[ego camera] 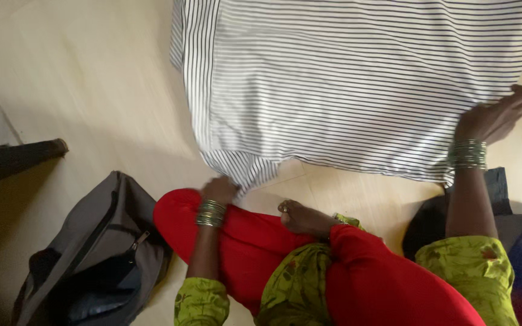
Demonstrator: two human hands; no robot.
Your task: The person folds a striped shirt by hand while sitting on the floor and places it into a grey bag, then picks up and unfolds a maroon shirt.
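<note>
While the striped cloth (357, 84) lies spread over the pale floor (92, 78), both hands are at its near edge and the work reads as part-done.

Item: striped cloth, white with thin dark lines. Position: flat on the floor, filling the upper middle and right of the view. A long fold or seam runs down its left side, where the stripes turn upright. Its far end is out of view.

Item: left hand (220, 188). Curled closed on the bunched near-left corner of the cloth, pinching a small gathered tuck. Green bangles at the wrist.

Item: right hand (495, 116). Fingers spread and laid flat over the near-right edge of the cloth, pressing it down; whether anything is pinched under the palm cannot be told. Bangles at the wrist also.

Item: person, seated on the floor, red trouser legs (357, 265) crossed, one bare foot (303, 218) just short of the cloth's near edge.

Item: grey bag (92, 253), zip open, on the floor at the person's left, apart from the cloth.

Status, as a judgement: the main panel looks smoothed and one side appears folded in. The near-left corner remains rumpled. No compact folded bundle shows, so most of the folding seems left.
</note>
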